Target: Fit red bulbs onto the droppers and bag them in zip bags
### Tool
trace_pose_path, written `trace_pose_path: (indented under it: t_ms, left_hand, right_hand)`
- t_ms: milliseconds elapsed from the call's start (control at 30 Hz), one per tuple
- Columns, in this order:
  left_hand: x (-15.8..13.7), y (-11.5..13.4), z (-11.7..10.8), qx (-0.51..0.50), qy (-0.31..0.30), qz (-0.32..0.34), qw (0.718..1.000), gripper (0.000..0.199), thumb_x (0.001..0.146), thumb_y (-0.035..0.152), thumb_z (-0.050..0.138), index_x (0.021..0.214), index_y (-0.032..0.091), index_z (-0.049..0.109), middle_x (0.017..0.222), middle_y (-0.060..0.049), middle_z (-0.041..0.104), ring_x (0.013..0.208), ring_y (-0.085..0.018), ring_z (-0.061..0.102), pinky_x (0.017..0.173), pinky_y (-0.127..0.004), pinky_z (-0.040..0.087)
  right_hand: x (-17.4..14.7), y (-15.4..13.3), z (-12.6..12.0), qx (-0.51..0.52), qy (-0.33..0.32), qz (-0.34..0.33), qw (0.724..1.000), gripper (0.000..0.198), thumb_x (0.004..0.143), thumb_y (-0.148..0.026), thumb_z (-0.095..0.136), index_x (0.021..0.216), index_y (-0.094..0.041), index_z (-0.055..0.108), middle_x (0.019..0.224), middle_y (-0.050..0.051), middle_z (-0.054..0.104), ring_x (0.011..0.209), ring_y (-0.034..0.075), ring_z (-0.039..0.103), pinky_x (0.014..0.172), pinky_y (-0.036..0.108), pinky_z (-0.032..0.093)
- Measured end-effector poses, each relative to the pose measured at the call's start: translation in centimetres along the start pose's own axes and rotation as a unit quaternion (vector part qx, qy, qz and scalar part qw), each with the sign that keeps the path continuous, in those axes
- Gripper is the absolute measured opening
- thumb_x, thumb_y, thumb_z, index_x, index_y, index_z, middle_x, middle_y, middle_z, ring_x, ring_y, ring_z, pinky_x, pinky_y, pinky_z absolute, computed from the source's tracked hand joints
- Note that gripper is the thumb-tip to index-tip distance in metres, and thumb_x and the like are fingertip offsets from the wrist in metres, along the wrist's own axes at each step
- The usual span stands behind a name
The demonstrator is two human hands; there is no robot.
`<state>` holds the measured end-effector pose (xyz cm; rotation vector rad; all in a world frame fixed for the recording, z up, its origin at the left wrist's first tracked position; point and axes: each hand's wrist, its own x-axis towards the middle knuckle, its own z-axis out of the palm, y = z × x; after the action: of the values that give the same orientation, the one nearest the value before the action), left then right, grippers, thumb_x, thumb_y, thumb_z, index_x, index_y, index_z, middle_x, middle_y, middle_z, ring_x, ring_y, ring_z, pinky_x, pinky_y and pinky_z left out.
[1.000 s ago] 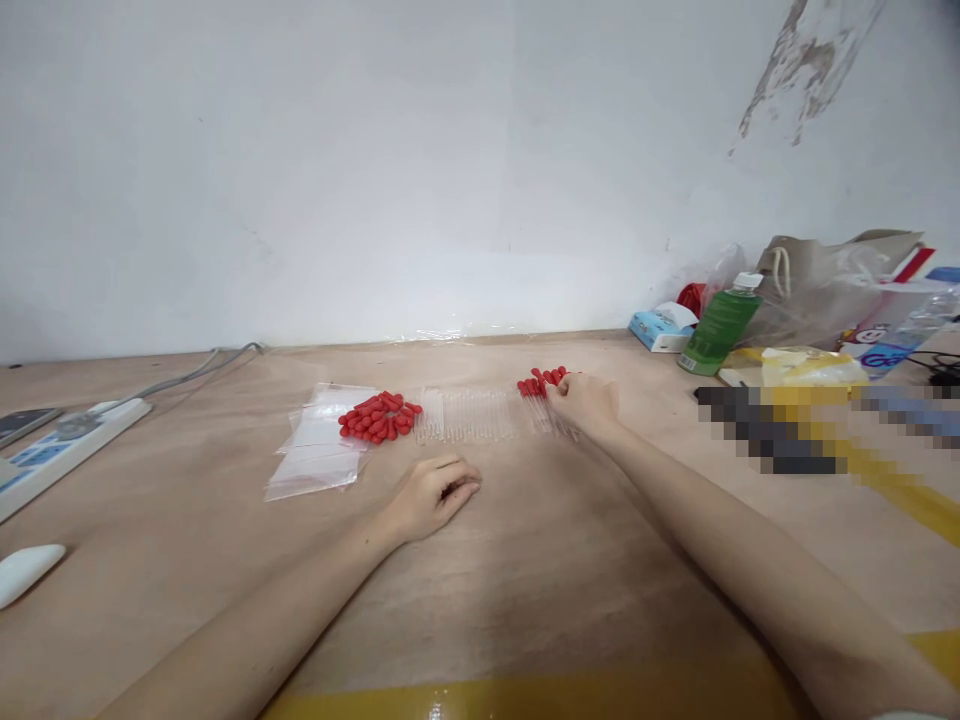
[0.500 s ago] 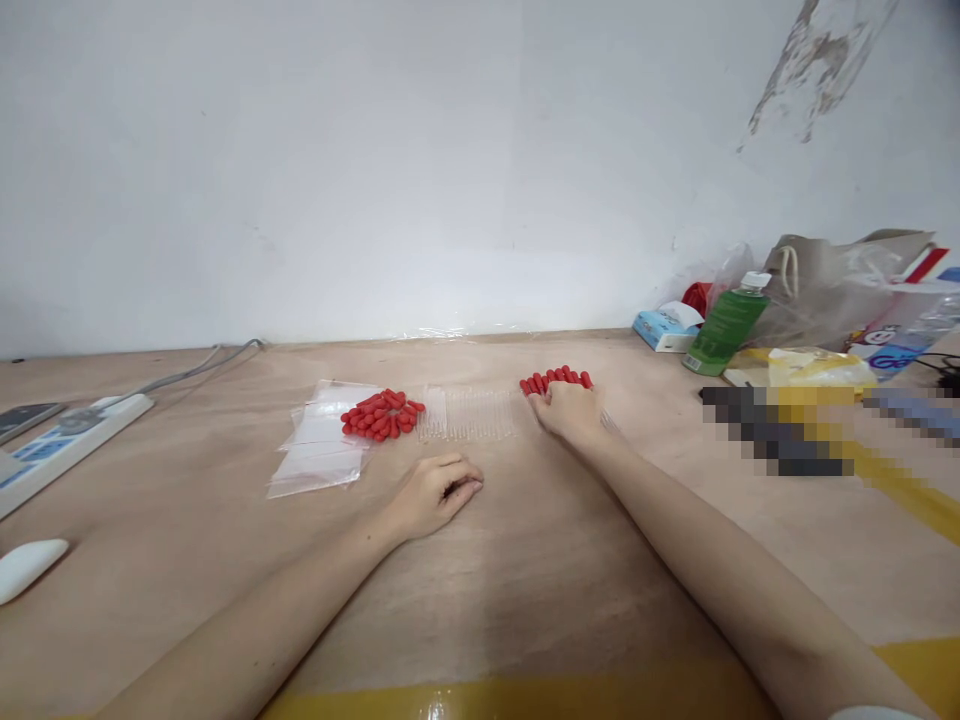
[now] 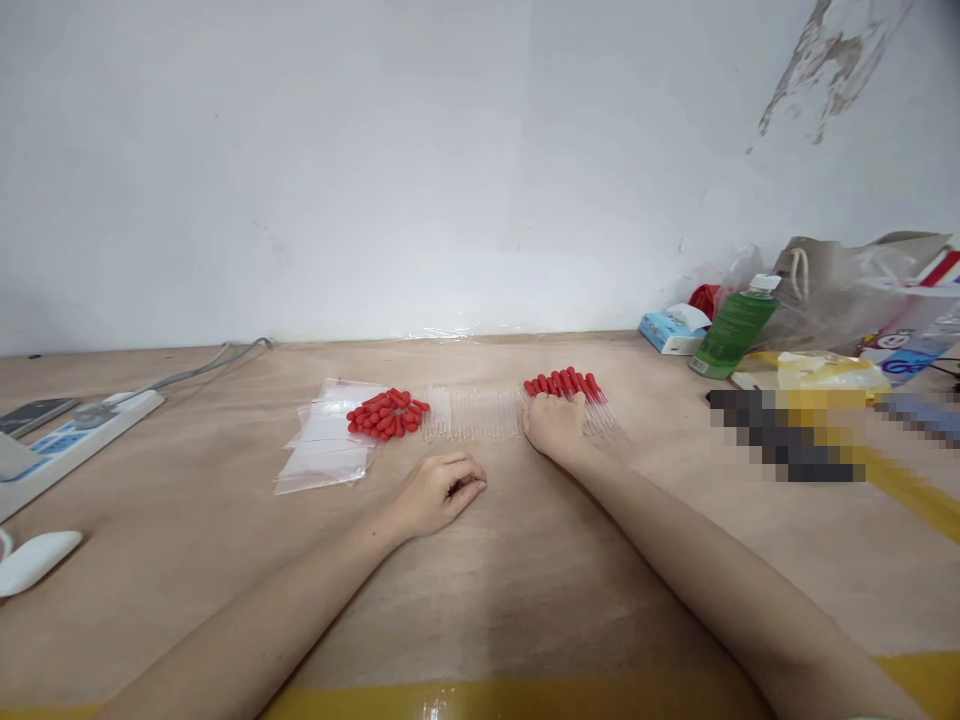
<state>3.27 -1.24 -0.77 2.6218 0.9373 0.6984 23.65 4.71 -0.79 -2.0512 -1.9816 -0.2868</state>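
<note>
My left hand [image 3: 442, 492] rests on the table with fingers curled and the thumb meeting the forefinger; nothing shows in it. My right hand [image 3: 555, 424] is closed at the near left side of a row of droppers with red rubber bulbs [image 3: 564, 381] and clear thin tubes. Its fingertips are hidden, so what they hold cannot be made out. Left of that hand lies a row of bare clear tubes [image 3: 480, 413], side by side. Farther left is a heap of loose red rubber bulbs [image 3: 384, 414], partly on clear zip bags [image 3: 328, 462].
On the left are a power strip [image 3: 90, 440], a phone [image 3: 34, 415] and a white mouse [image 3: 41, 562]. A tissue pack [image 3: 671, 332], a green bottle [image 3: 735, 332] and bags [image 3: 840, 290] stand at the back right. Yellow tape [image 3: 495, 700] crosses the near edge.
My right hand has drawn left and slightly toward me, uncovering more of the droppers' tubes. My left hand has stayed in place. The whole view has shifted a little.
</note>
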Motion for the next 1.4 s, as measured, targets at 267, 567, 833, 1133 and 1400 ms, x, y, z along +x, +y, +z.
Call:
trace_pose_path:
  t_ms: [267,567,833,1133,1400]
  left_hand:
    - [1.1,-1.7,-2.5,0.170,0.127,-0.070,0.975,0.010,0.080,0.027,0.048,0.077,0.017,0.050,0.076,-0.002,0.053,0.075,-0.017,0.051,0.068,-0.028,0.041]
    - [6.1,-6.6,-5.5,0.307,-0.038,-0.194,0.931,0.020,0.078,0.017,0.046,0.088,0.014,0.063,0.097,-0.009,0.055,0.089,-0.021,0.056,0.081,-0.029,0.042]
    - [6.6,-7.2,-5.4,0.335,-0.065,-0.220,0.914,0.018,0.081,0.015,0.043,0.082,0.011,0.060,0.089,-0.012,0.057,0.079,-0.021,0.059,0.072,-0.030,0.043]
    - [4.1,-3.9,-5.4,0.218,0.153,-0.091,0.959,0.013,0.084,0.019,0.040,0.079,0.016,0.052,0.092,-0.007,0.056,0.087,-0.017,0.056,0.073,-0.027,0.045]
    - [-0.1,0.0,-0.2,-0.047,0.155,-0.136,0.977,0.032,0.075,0.034,0.060,0.102,0.020,0.050,0.096,-0.004,0.061,0.072,-0.013,0.062,0.062,-0.026,0.053]
  right_hand:
    - [-0.3,2.0,-1.2,0.159,0.041,0.013,0.986,0.027,0.088,-0.032,0.031,0.091,-0.014,0.050,0.072,0.008,0.063,0.065,0.022,0.056,0.068,0.036,0.030]
    - [-3.7,5.2,0.5,0.215,0.168,-0.131,0.953,0.028,0.087,-0.023,0.033,0.108,-0.016,0.052,0.092,0.008,0.066,0.079,0.019,0.059,0.076,0.033,0.031]
    - [-3.7,5.2,1.0,0.219,0.163,-0.114,0.955,0.024,0.086,-0.021,0.037,0.098,-0.016,0.056,0.085,0.006,0.067,0.072,0.017,0.060,0.075,0.032,0.030]
    - [-3.8,5.3,0.3,0.271,0.129,-0.101,0.949,0.021,0.085,-0.023,0.036,0.095,-0.014,0.053,0.090,0.008,0.062,0.080,0.018,0.056,0.074,0.031,0.035]
    - [-5.8,3.3,-1.4,0.291,0.085,-0.213,0.929,0.020,0.088,-0.025,0.033,0.085,-0.016,0.051,0.075,0.004,0.057,0.069,0.015,0.051,0.067,0.027,0.035]
